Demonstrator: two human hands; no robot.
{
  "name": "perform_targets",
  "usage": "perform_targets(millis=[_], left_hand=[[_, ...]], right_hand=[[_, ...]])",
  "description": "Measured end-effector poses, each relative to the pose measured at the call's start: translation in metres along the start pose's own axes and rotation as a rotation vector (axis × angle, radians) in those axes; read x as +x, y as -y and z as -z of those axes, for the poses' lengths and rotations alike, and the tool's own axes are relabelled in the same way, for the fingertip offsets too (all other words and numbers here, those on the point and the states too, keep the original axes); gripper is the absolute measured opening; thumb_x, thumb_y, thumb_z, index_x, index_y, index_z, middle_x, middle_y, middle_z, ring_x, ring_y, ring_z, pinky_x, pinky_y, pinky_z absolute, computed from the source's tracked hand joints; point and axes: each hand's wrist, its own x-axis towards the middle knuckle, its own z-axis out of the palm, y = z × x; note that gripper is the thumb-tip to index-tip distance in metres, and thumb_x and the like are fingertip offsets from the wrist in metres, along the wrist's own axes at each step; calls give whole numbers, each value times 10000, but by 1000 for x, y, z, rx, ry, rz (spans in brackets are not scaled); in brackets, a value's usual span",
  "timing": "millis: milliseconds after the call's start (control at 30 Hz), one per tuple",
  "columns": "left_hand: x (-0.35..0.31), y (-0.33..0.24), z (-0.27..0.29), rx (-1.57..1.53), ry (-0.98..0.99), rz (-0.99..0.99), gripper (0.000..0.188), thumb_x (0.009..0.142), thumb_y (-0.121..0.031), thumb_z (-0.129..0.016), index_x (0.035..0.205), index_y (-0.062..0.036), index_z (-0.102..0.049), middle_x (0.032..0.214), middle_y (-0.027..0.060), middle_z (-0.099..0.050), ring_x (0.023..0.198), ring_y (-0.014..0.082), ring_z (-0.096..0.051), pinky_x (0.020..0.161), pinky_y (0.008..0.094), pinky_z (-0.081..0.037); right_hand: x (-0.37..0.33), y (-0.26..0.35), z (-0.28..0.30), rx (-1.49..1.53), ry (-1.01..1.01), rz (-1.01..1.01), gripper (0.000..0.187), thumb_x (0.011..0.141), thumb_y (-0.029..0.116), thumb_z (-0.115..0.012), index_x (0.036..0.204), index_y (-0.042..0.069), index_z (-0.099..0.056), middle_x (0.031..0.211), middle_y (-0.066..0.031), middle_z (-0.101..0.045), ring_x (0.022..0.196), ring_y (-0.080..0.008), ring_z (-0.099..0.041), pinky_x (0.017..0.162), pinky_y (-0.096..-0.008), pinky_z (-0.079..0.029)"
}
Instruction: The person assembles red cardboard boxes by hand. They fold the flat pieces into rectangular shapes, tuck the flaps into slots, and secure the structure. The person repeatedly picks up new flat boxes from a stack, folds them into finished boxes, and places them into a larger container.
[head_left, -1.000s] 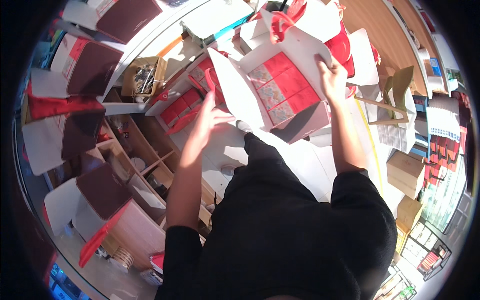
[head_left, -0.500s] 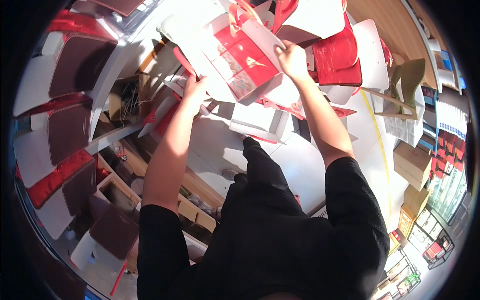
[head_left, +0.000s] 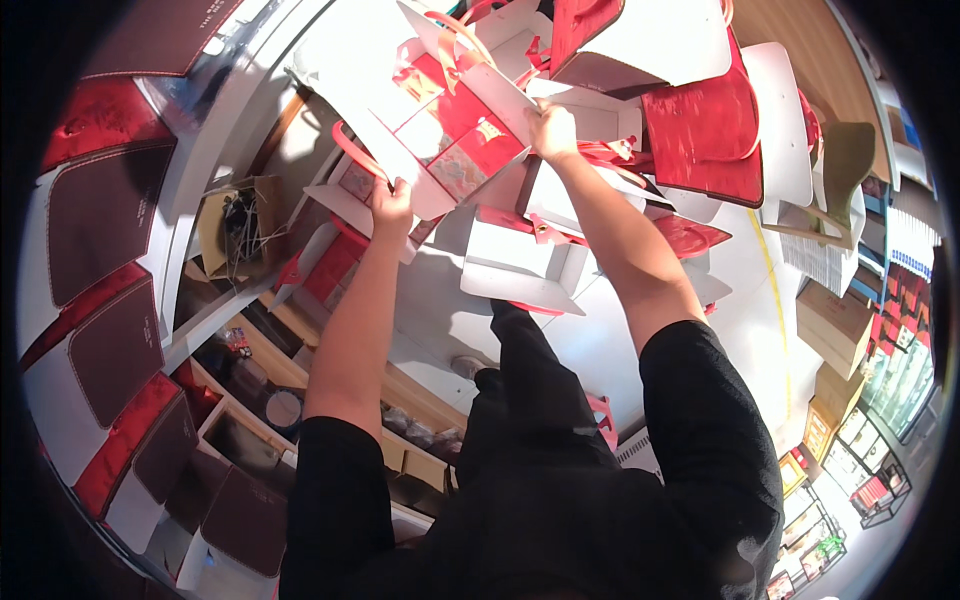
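Both hands hold an open gift box (head_left: 405, 160) with white inner walls, tilted in bright sunlight above the floor. Inside it lie red packets (head_left: 478, 122) with gold print and a patterned panel. My left hand (head_left: 392, 208) is closed on the box's near left edge, beside a red strap handle (head_left: 356, 150). On the opposite side, my right hand (head_left: 553, 132) pinches the top edge of the white wall, thumb uppermost. Another open box (head_left: 512, 245), white inside, stands below and beyond my feet. More red and white boxes crowd around the held one, partly hidden by it.
Dark brown boxes with red sides (head_left: 105, 225) line the left. Wooden compartments (head_left: 250, 425) and a carton with loose strands (head_left: 232, 225) stand nearer. To the right are large red boxes (head_left: 700, 130), an olive chair (head_left: 848, 170), cardboard cartons (head_left: 832, 320) and shelves.
The held gift box has shifted slightly left and toward me, with both hands still on it. My view has moved a little, so the surrounding boxes sit differently in the picture.
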Motion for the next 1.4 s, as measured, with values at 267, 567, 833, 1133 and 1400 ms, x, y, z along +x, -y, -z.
perform_targets(millis=[267,567,833,1133,1400], left_hand=[[-74,62,-2,243,-110,455,962,853,-554,-504,1417,45,-5,1485,244,-55,1386,315,-82,1118,382,-133],[-386,139,87,462,131,867,550,857,-437,-544,1197,-6,-506,1078,221,-611,1035,340,-580,883,380,-447],[-528,119,105,-137,-514,762,374,890,-279,-555,1142,-4,-532,937,130,-638,828,189,-621,765,309,-486],[-627,78,120,-141,-894,311,333,911,-284,-540,1123,-28,-548,984,107,-645,908,194,-616,808,314,-476],[-681,76,174,-281,-1203,13,253,941,-207,-494,1107,-20,-535,976,72,-614,887,146,-588,807,281,-463]], right_hand=[[-67,-90,-83,456,183,-257,1051,739,418,-725,1400,-71,-70,1434,-273,-201,1326,-352,-266,1065,-386,-285],[-298,-122,-62,-33,629,-276,431,838,388,-584,931,-28,-648,818,-154,-672,772,-243,-654,733,-337,-496],[-221,-130,-88,-473,1069,392,399,900,375,-489,963,3,-621,612,-88,-632,570,-213,-636,622,-354,-510],[-422,349,-135,288,835,1149,514,800,104,-625,1279,58,-445,1176,-158,-532,1072,-279,-535,868,-361,-452],[-599,533,-157,91,472,2343,511,672,173,-720,1148,64,-569,1238,-152,-511,1203,-322,-432,1054,-441,-255]])
